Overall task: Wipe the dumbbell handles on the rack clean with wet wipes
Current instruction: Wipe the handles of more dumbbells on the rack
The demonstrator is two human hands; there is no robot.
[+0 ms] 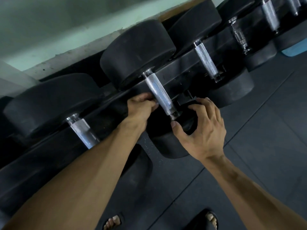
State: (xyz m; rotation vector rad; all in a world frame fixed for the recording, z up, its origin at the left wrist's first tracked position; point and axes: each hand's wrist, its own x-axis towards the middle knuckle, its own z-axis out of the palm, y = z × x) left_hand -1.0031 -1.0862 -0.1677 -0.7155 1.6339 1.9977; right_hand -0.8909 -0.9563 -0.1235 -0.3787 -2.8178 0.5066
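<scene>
step: middle dumbbell handle on rack in hand, no wipe visible | left hand curled beside handle, contents cannot tell | right hand cups near weight head | next: likely turn dumbbell for underside | dark rubber floor, pale green wall

Dumbbell handle knurled shiny metal; dumbbell heads matt black rubber; floor dull dark matting
</scene>
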